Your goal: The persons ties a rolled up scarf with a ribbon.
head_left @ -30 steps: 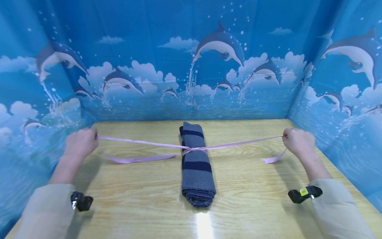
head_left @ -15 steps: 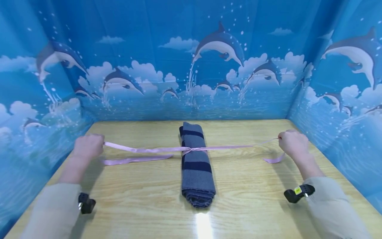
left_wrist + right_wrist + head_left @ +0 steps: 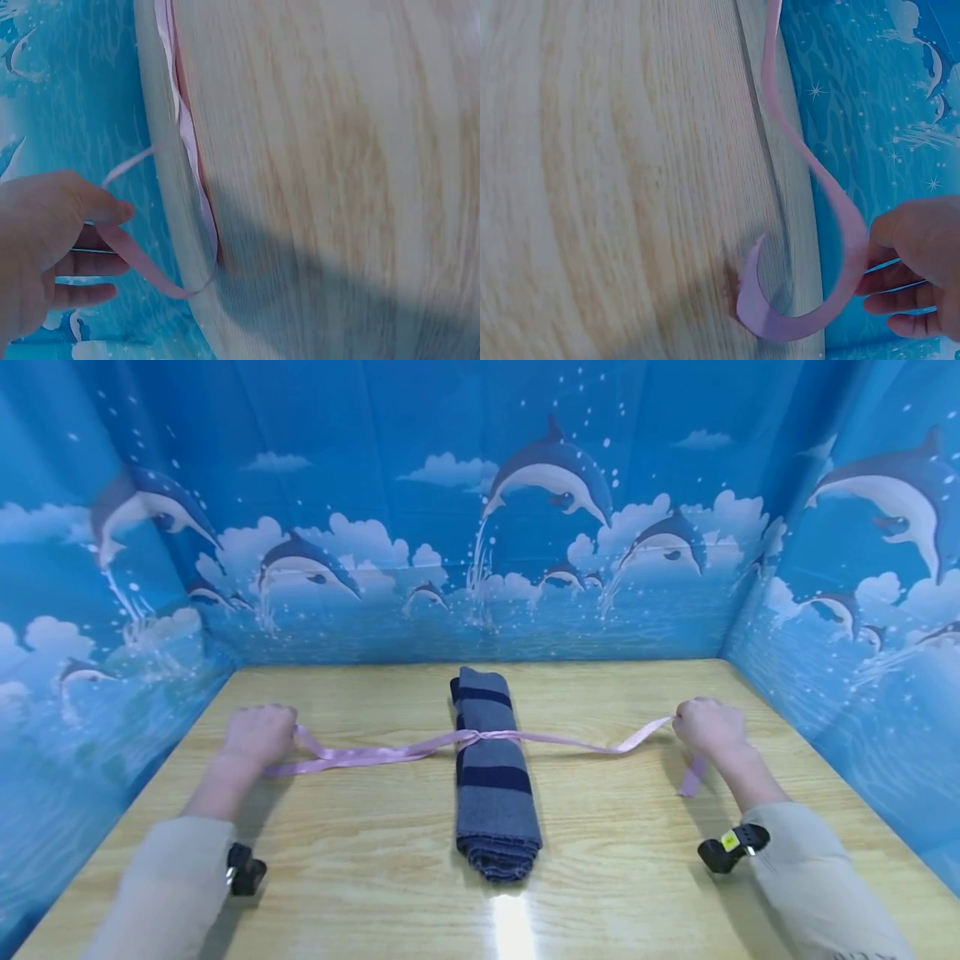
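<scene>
A rolled grey-blue towel [image 3: 497,810] with dark navy stripes lies lengthwise mid-table. Around its middle runs a pink ribbon [image 3: 375,755], crossed in a knot on top. My left hand [image 3: 262,735] pinches one end of the ribbon between thumb and forefinger, left of the roll; in the left wrist view, the slack ribbon [image 3: 196,169] loops below the fingers. On the other side, my right hand [image 3: 708,724] pinches the opposite end, its tail hanging beneath. A curl of that ribbon [image 3: 832,202] droops close over the table in the right wrist view.
The wood-grain table [image 3: 360,860] is enclosed at the back and sides by a blue dolphin-print curtain [image 3: 420,510]. Black wrist cameras sit at both sleeve cuffs. A bright reflection shows at the table's front.
Both hands have moved inward toward the roll and slightly nearer the person. The ribbon, stretched taut before, now sags in slack curves on both sides. The roll stays put.
</scene>
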`<state>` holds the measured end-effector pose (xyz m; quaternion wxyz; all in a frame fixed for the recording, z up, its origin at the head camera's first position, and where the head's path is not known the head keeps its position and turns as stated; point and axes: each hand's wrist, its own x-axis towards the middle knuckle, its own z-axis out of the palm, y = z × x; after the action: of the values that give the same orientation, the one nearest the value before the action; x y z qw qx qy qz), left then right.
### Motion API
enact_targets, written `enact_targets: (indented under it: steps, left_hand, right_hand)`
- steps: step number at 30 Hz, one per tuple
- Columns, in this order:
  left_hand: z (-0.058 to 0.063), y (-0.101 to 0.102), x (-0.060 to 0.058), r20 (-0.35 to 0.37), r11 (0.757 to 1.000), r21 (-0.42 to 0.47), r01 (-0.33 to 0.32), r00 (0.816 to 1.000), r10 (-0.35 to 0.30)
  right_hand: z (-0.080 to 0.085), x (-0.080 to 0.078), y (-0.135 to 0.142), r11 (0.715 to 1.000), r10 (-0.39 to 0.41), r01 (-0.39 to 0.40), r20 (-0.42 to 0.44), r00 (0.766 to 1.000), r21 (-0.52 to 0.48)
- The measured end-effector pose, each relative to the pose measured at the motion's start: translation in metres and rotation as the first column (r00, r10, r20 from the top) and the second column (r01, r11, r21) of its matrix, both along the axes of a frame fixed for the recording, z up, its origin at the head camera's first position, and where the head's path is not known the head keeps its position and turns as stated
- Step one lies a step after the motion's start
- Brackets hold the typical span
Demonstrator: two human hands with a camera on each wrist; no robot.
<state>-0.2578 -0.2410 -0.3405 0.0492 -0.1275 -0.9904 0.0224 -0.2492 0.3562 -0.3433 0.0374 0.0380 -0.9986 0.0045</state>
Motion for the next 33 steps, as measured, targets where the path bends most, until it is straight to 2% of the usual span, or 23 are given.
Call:
enact_targets:
  steps: [4, 8, 14, 17, 23, 28, 33]
  left_hand:
    - [-0.004, 0.005, -0.001, 0.035, 1.0, 0.009, -0.015, 0.999, 0.015]
    - [-0.004, 0.015, -0.001, 0.017, 1.0, -0.003, -0.001, 1.0, 0.001]
    - [0.003, 0.044, -0.001, -0.003, 0.997, 0.014, 0.071, 0.997, -0.071]
    - [0.003, 0.062, -0.002, -0.042, 0.992, 0.024, 0.126, 0.991, -0.125]
    - [0.001, 0.096, -0.003, -0.163, 0.968, 0.024, 0.251, 0.956, -0.244]
    - [0.002, 0.123, -0.001, -0.198, 0.948, 0.016, 0.318, 0.93, -0.309]
    - [-0.002, 0.145, -0.001, -0.231, 0.926, -0.05, 0.375, 0.897, -0.376]
  right_hand:
    - [0.0, 0.0, -0.001, 1.0, -0.016, 0.015, 0.045, 0.999, 0.019]
    - [0.0, 0.002, -0.005, 1.0, -0.016, 0.015, 0.04, 0.999, 0.018]
    - [0.001, 0.003, -0.023, 0.999, 0.04, -0.04, -0.005, 0.999, 0.001]
    - [0.001, 0.004, -0.035, 0.997, 0.072, -0.072, -0.027, 0.997, -0.018]
    - [0.003, 0.003, -0.056, 0.989, 0.14, -0.144, -0.087, 0.986, -0.041]
    - [0.007, 0.004, -0.073, 0.973, 0.222, -0.228, -0.103, 0.97, -0.046]
    - [0.01, 0.005, -0.091, 0.95, 0.303, -0.306, -0.063, 0.951, -0.06]
